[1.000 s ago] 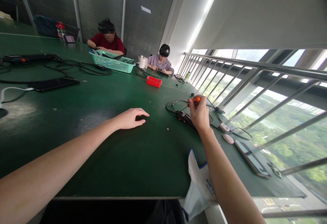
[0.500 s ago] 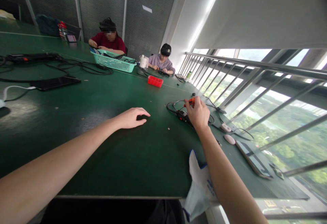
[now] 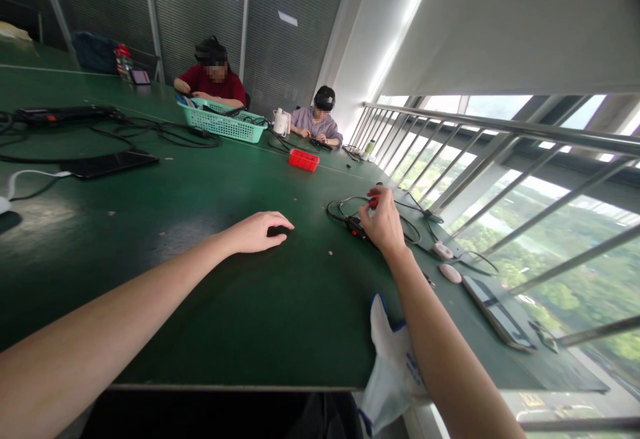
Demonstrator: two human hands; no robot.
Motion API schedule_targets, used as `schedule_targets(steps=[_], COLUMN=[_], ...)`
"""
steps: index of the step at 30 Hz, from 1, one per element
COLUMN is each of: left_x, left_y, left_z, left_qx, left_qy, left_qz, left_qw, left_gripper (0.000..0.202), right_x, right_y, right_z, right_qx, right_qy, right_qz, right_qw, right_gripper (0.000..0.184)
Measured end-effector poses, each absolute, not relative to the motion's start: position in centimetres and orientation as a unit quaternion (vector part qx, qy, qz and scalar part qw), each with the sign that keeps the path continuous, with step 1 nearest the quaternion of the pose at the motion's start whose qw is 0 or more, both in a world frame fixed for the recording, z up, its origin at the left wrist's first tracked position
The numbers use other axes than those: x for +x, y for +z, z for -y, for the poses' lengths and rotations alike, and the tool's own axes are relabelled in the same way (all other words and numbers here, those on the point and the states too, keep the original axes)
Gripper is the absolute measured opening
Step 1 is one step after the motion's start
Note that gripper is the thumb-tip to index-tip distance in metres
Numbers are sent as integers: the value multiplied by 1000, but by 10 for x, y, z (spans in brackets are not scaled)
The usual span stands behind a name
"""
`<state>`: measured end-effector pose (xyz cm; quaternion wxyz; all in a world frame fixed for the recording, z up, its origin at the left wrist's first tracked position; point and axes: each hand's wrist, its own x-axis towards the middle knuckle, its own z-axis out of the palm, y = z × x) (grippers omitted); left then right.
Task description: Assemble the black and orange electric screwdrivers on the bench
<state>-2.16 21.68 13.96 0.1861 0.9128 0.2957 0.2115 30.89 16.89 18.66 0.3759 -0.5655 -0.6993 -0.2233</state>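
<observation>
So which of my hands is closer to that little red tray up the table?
Right. Your right hand is just short of the red tray, over the cables; your left hand rests flat on the table, slightly farther back.

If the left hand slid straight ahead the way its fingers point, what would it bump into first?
The left hand lies flat on the green table, fingers pointing right. Going straight on, it would probably first meet the black device and its cables beside the right hand; depth is uncertain.

The right hand hides most of a small orange tool. A dark object lies half-hidden under the left hand.
</observation>
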Motion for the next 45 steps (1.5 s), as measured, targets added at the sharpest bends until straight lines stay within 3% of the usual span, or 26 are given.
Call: schedule_targets(steps=[4, 6, 8, 12, 15, 34, 39, 41, 45], left_x=[-21, -22, -22, -22, -22, -22, -22, -21, -19], left_y=[139, 139, 140, 141, 142, 136, 139, 139, 137], left_z=[-217, -217, -217, -215, -215, -219, -217, -216, -215], left_qx=[914, 914, 914, 913, 913, 913, 913, 906, 884], left_qy=[219, 218, 214, 208, 207, 216, 217, 219, 244], left_qz=[-289, -290, -291, -297, -297, -287, -286, -296, -305], left_qw=[183, 183, 185, 188, 189, 191, 192, 207, 256], left_gripper=[40, 40, 40, 40, 41, 41, 41, 46, 76], right_x=[312, 316, 321, 331, 336, 353, 343, 326, 267], right_y=[191, 195, 197, 191, 186, 191, 202, 204, 199], right_z=[-165, -160, -155, -153, -156, -158, -151, -146, -138], right_qx=[-553, -610, -691, -767, -775, -759, -757, -718, -576], right_qy=[-231, -237, -220, -126, -92, -82, -108, -83, -8], right_qz=[701, 671, 639, 628, 625, 646, 642, 687, 814], right_qw=[388, 349, 255, 33, -28, 9, 57, 74, 75], right_gripper=[27, 25, 28, 57, 56, 59, 62, 57, 53])
